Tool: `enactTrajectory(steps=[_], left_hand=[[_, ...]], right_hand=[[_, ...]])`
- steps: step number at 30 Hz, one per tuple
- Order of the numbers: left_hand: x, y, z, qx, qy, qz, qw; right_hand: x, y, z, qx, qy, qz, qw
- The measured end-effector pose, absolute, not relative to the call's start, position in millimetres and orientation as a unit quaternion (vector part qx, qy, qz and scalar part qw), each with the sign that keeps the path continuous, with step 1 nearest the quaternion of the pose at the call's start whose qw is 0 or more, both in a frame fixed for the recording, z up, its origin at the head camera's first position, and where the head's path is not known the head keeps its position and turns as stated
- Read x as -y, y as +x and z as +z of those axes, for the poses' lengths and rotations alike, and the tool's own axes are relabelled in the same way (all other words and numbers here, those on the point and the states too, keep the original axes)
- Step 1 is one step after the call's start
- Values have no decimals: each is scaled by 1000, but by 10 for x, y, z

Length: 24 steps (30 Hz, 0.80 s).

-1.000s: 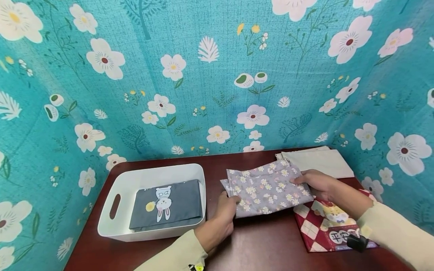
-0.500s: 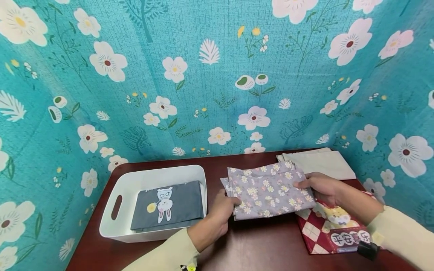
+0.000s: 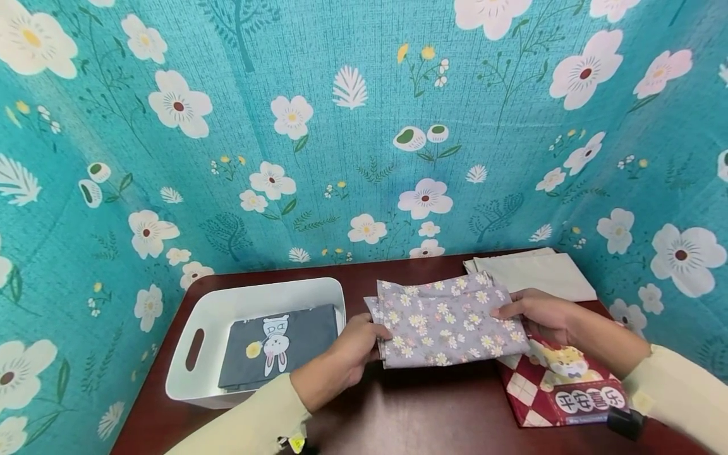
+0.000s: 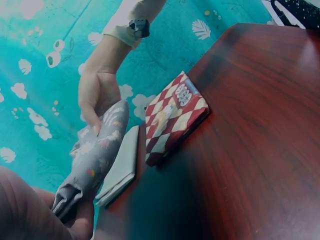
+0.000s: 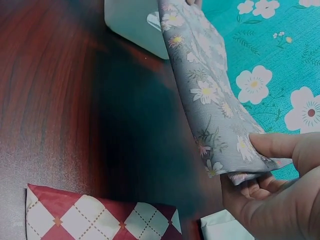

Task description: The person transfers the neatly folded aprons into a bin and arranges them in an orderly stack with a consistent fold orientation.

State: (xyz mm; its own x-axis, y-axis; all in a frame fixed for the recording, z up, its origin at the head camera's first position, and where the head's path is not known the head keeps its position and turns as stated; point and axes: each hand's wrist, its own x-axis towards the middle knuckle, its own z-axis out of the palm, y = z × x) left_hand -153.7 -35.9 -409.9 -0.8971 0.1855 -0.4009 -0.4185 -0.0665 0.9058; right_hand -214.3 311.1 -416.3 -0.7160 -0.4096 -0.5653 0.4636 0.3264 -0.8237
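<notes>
A folded grey-purple cloth with white daisies is held up between both hands over the table. My left hand grips its left edge, thumb on top and fingers beneath. At the opposite edge my right hand pinches it, the thumb on the upper face. In the left wrist view the cloth shows edge-on, its folded layers bunched in the left hand. The right wrist view shows the right thumb pressing the cloth's corner, fingers curled under it.
A white plastic bin stands at the left, with a folded dark grey rabbit-print cloth inside. At the right lie a folded cream cloth and a red checkered folded cloth. A flowered teal curtain surrounds the dark red table.
My left hand has shifted left and slightly up along the cloth's left edge. The daisy cloth stays held by both hands, nearly in place.
</notes>
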Motion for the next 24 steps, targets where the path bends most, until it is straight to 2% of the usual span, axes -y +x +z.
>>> enactTrajectory(steps=[8,24], left_hand=[[490,-1582,-3995,-669,-56,706,226],[763,-1615,-3827,-693,-49,674,252]], right_hand=[[-3103,-2158,-4118,-720,17,-580,380],[-3013,-2053,-4017,-689,4,-615,385]])
